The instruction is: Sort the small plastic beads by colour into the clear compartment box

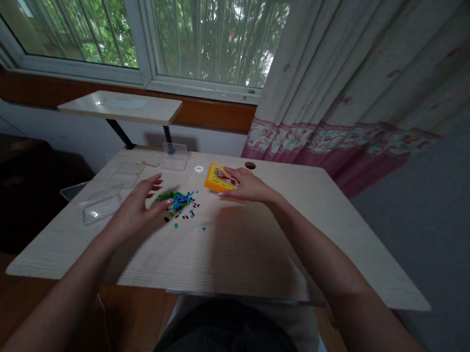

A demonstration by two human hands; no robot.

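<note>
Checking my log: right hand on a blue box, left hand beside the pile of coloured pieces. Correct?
No: the head view shows the box under the right hand is yellow-orange, not blue. The left hand is beside the pile of coloured pieces.

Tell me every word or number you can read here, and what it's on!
No text here can be read.
On the yellow box in the right hand: a picture and maybe print, too blurred to read.
On the small pieces by the left hand: no print shows.
On the clear trays: no print shows.
</note>
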